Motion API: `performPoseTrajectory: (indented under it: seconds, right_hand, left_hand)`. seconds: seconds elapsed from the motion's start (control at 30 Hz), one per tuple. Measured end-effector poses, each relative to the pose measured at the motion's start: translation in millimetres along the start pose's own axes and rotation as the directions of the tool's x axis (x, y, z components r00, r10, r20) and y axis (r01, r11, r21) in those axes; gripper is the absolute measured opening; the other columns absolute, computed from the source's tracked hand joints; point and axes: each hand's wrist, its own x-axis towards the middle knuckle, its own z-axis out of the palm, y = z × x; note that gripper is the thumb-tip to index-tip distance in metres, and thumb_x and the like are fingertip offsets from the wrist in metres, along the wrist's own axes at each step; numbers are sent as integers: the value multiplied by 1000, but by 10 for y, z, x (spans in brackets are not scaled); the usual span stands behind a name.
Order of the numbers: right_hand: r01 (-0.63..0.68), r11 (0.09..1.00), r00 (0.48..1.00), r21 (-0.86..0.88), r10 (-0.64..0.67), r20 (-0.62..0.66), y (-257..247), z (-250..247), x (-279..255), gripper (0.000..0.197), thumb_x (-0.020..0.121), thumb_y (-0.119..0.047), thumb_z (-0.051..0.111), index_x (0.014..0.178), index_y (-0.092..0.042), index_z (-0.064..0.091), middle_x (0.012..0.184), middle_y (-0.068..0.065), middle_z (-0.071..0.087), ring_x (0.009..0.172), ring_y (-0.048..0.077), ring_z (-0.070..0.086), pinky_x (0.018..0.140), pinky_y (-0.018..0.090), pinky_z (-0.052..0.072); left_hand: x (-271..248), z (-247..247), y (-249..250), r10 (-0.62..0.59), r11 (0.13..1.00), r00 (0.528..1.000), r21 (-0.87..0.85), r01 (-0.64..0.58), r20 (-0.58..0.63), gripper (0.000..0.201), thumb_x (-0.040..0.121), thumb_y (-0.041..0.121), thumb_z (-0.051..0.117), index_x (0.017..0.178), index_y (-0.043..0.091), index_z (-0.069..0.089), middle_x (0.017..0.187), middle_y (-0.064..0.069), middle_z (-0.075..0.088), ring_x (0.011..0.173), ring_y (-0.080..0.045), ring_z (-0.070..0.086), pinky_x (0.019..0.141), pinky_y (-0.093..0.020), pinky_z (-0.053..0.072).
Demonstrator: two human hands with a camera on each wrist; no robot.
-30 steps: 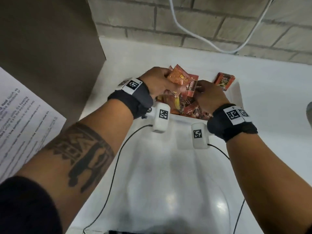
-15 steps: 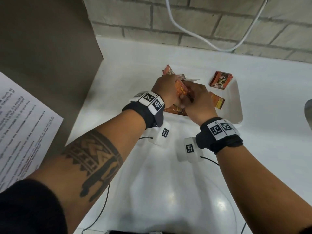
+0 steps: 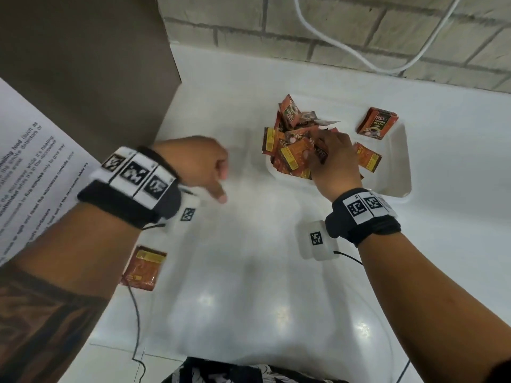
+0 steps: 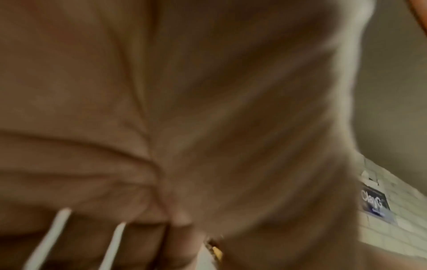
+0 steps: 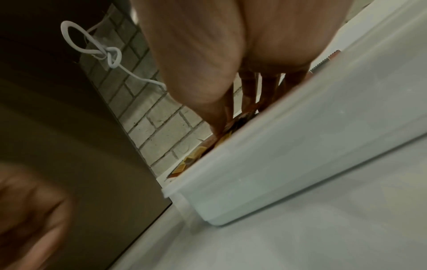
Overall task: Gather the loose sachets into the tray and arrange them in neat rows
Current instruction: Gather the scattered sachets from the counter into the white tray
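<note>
A white tray (image 3: pixel 398 167) stands on the white counter, and its near wall (image 5: pixel 300 155) fills the right wrist view. A jumbled pile of orange-brown sachets (image 3: pixel 293 150) fills the tray's left end. My right hand (image 3: pixel 329 156) reaches down onto this pile, its fingers (image 5: pixel 268 91) fairly straight and touching the top sachets. Two more sachets sit apart: one (image 3: pixel 376 123) at the tray's far right corner and one (image 3: pixel 367 160) just right of my hand. My left hand (image 3: pixel 204 167) hovers left of the tray, blurred, loosely curled and holding nothing. One loose sachet (image 3: pixel 143 268) lies on the counter beside my left forearm.
A brown panel (image 3: pixel 83 64) with a printed paper sheet (image 3: pixel 33 172) bounds the left side. Behind the counter is a brick wall (image 3: pixel 331 23) with a white cable (image 3: pixel 345 55) hanging on it. A thin black wire (image 3: pixel 135 313) trails over the counter's near left edge.
My left hand has let go of the sachets in the pile and swung back to the left, off the tray. The right hand stays on the pile.
</note>
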Motion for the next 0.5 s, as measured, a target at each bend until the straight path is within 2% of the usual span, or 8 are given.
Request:
performPoseTrajectory:
  seconds: [0.1,0.17,0.23,0.33,0.43,0.5]
  right_hand:
    - [3,1000,1000,4,-3,-18,-2,18,8,39,96,-27,62,134,-21,58,138,9,50,127,27,48,102,30,35]
    - [-1,1000,999,22,2,-44,9,23,13,37,95,-27,61,131,-21,59,137,8,49,127,28,48,109,38,39]
    - [32,999,993,38,-27,-116,-28,19,-5,34,92,-26,59,125,-22,62,135,7,49,126,30,47,109,46,39]
    - [124,991,973,49,-112,-201,-212,18,-50,30,87,-26,57,117,-26,64,132,2,49,125,26,45,105,50,39]
    - [189,981,966,51,-176,-191,-417,45,-70,29,87,-25,56,115,-29,65,132,-2,50,123,21,46,101,48,41]
    - [196,978,971,75,-183,-155,-524,71,-60,29,88,-24,56,114,-30,65,132,-3,50,125,20,45,105,48,38]
  left_hand:
    - [-343,193,-287,-116,993,991,-18,118,67,49,62,48,93,95,28,63,97,11,63,86,-8,59,77,-29,50]
    - [-535,339,-419,-176,983,979,-27,179,99,51,61,50,92,95,31,60,98,13,62,88,-7,59,80,-31,52]
    - [-682,495,-523,-245,968,957,-10,250,154,55,61,49,92,100,32,57,102,14,61,92,-8,58,86,-33,53]
    - [-818,724,-635,-306,952,930,91,293,202,69,60,45,92,112,29,51,112,10,57,99,-12,57,91,-36,51]
    - [-925,961,-647,-333,939,912,177,296,241,79,60,33,91,124,25,44,117,4,51,94,-16,58,85,-38,54]
    - [-974,1122,-636,-339,934,916,198,299,216,83,60,24,91,125,21,39,117,-1,46,87,-19,59,76,-37,54]
